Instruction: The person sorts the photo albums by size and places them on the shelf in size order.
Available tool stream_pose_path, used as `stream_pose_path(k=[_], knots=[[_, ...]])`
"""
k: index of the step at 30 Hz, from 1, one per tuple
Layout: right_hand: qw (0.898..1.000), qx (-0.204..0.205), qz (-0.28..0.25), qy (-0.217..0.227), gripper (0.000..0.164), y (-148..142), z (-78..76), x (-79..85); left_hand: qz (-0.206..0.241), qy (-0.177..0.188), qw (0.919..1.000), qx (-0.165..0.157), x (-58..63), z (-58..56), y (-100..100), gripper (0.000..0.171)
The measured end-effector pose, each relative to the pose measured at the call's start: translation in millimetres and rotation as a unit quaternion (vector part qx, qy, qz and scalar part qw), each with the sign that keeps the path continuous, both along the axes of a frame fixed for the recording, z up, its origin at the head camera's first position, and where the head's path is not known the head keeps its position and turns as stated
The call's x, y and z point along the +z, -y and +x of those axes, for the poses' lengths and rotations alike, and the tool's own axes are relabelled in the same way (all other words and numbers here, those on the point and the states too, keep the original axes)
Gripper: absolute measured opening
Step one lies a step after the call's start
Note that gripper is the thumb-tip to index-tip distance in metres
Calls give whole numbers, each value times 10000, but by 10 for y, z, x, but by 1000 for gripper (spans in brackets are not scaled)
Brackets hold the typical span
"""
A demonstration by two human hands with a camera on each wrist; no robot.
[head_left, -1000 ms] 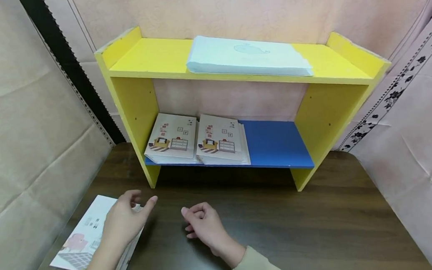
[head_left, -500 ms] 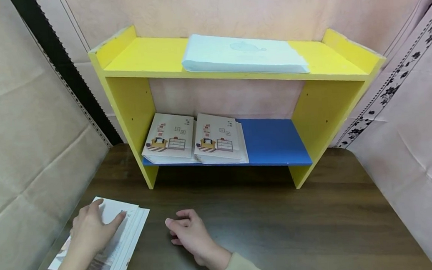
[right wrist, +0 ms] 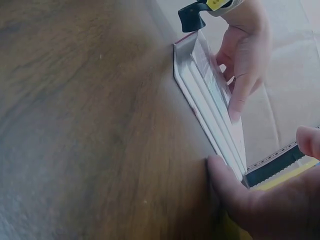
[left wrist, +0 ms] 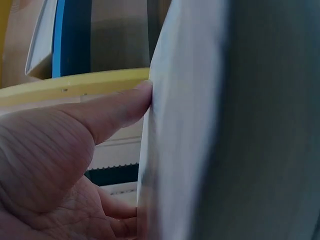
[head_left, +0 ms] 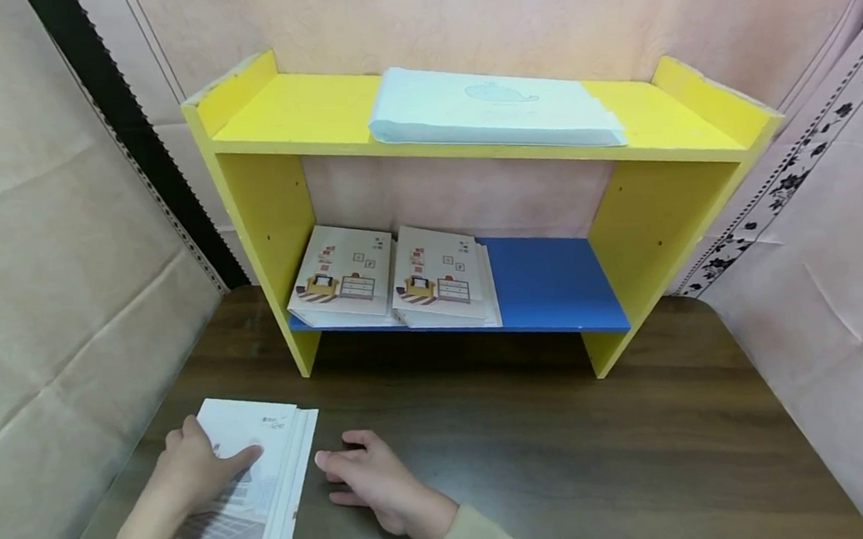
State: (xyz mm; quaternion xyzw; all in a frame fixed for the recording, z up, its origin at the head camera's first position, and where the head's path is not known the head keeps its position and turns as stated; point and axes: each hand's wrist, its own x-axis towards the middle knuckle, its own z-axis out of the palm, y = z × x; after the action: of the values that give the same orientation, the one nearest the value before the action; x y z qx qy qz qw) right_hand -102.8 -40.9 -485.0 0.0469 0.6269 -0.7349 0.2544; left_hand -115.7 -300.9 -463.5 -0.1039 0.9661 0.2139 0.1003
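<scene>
A small stack of thin white books (head_left: 245,420) lies at the front left, its lower books fanned out past the right edge. My left hand (head_left: 190,474) rests on it, thumb extended across the top cover and fingers along the left side. In the left wrist view the thumb (left wrist: 122,107) meets the cover. My right hand (head_left: 382,482) is beside the stack's right edge with fingers loosely bent and nothing in them. From the right wrist the layered book edges (right wrist: 200,95) show, with my right fingertips near a corner.
A yellow shelf unit (head_left: 254,207) stands behind. Two piles of books (head_left: 344,267) sit on the left of its blue shelf (head_left: 545,282). A pale blue flat packet (head_left: 465,108) lies on top. Cloth walls (head_left: 48,271) enclose the brown table (head_left: 565,460).
My left hand moved left and down onto the stack. The books slid and turned more upright, last shifting slightly right. My right hand moved left and lower, toward the stack's edge.
</scene>
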Motion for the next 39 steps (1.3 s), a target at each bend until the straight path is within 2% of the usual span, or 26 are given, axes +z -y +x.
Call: stream_pose_path(k=[4, 13, 19, 23, 27, 34, 37, 39], knots=[[9998, 48, -189, 97, 73, -19, -3, 0, 160, -32, 9998, -118, -10, 16, -75, 133], [9967, 402, -575, 412, 76, -99, -36, 23, 463, 256, 9986, -87, -30, 8, -176, 136], [9960, 460, -617, 461, 73, -118, -59, 32, 644, -10, 9979, -102, -20, 27, -166, 123], [9958, 513, -631, 410, 60, -147, -80, 44, 881, -131, 9959, -163, -18, 45, -143, 108], [9958, 541, -633, 383, 38, -178, -107, 65, 1114, -158, 9934, -229, -17, 63, -115, 94], [9969, 507, -467, 391, 21, -259, -142, 86, 1476, -210, 9885, -269, 49, 81, -141, 97], [9978, 563, -195, 296, 23, -291, -156, 119, 1675, -193, 9854, -252, 86, 97, -211, 97], [9977, 651, 134, 120, 31, -309, -169, 140, 1867, -208, 9819, -220, 99, 122, -281, 92]])
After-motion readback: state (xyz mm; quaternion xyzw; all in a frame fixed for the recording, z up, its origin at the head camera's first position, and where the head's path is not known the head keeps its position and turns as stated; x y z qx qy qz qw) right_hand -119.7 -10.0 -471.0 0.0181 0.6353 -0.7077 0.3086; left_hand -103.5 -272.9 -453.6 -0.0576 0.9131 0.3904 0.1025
